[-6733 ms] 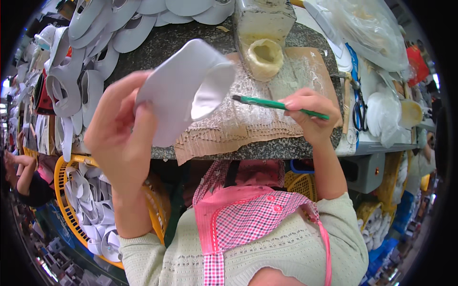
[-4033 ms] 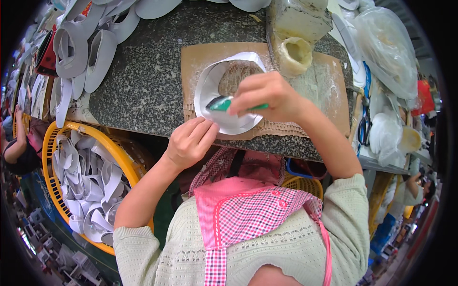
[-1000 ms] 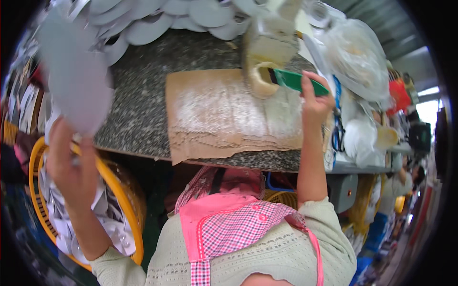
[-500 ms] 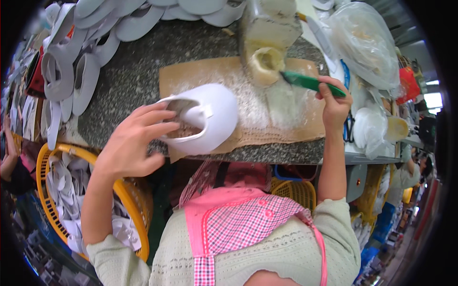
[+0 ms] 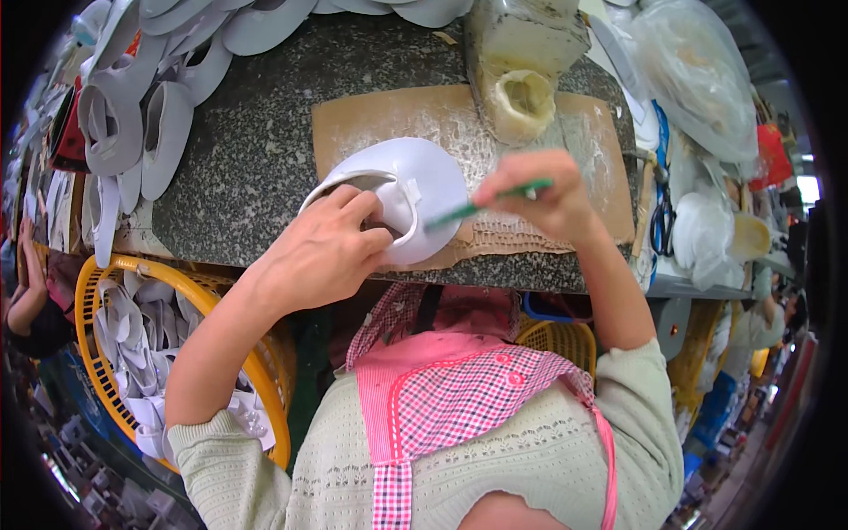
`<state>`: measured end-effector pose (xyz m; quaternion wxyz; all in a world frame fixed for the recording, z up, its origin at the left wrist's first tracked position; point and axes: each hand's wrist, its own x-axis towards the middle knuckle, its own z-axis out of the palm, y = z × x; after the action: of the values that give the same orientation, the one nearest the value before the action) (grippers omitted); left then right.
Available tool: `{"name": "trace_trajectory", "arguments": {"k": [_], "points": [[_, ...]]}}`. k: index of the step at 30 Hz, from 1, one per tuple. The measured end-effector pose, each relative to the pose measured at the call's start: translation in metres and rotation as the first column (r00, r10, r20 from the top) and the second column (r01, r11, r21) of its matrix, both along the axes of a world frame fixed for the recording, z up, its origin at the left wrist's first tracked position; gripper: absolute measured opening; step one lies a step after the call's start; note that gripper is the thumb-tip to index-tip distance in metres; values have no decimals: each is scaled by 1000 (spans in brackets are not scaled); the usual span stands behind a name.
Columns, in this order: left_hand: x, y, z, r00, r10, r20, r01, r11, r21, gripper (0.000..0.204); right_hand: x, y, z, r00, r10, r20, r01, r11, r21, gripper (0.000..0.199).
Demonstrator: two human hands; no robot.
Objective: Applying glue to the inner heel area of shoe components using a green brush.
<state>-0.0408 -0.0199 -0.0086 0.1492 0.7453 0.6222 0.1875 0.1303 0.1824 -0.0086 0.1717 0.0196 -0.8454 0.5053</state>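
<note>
A white shoe upper lies on a sheet of brown cardboard caked with dried whitish residue. My left hand grips it at the foot opening, some fingers reaching inside the rim. In my closed right hand is a green-handled brush, blurred by motion. Its tip meets or hovers just over the upper beside the opening; I cannot tell which. Behind the right hand stands a glue-crusted container with a yellowish round spout cup at its front.
Several white uppers are heaped along the left and far edges of the speckled table. A yellow basket full of white pieces stands at lower left. Scissors and a clear plastic bag lie at the right.
My right hand has brought the brush from the spout cup left and nearer, over to the upper. My left hand has moved right and closed on the upper's rim.
</note>
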Motion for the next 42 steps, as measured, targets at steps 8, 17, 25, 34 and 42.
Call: {"name": "trace_trajectory", "arguments": {"k": [8,17,25,34,42], "points": [[-2,16,-3,998,-47,36,50,994,-95,14,31,-11,-9,998,9,-59,-5,998,69,13],[8,9,57,833,402,380,-414,909,-54,15,32,75,8,849,-507,-150,528,829,186,13],[0,19,-6,598,549,584,-391,836,-385,39,69,88,3,722,-680,-128,591,702,-398,10],[9,19,13,155,647,746,-83,762,-643,86,-16,2,2,888,-332,-317,234,922,-310,15],[9,7,7,-34,615,788,-107,781,-615,99,-22,-12,2,896,-305,-323,207,930,-304,15]]}}
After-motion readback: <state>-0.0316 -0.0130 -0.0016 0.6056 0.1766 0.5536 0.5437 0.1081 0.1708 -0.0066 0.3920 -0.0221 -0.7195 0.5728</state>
